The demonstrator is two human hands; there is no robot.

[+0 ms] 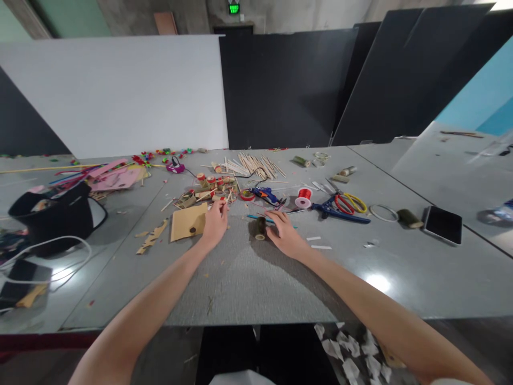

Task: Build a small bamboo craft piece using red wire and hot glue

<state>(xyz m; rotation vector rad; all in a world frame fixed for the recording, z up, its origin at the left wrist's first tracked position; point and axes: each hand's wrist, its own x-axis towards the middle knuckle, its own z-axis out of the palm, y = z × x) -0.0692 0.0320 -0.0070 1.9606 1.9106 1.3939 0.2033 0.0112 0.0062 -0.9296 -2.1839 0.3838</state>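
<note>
My left hand [215, 224] reaches into the near edge of a heap of small bamboo pieces with red bands [211, 183]. Its fingertips are pinched together, and what lies between them is too small to make out. On the right, my right hand [285, 235] is curled at the side of a short dark green bamboo tube [260, 227], thumb and fingertips against it. Just behind the tube lies a thin blue rod [253, 216], partly covered by the fingers. A tan kraft-paper pouch [186, 223] with a dark round spot rests left of my left hand.
Behind my hands are a blue glue gun [266, 195], a spool of red thread [304, 197] and many thin wooden sticks [256, 166]. Blue-handled cutters [340, 213], scissors [352, 203] and a black-screened device [443, 224] lie right. A black bag [52, 219] stands left.
</note>
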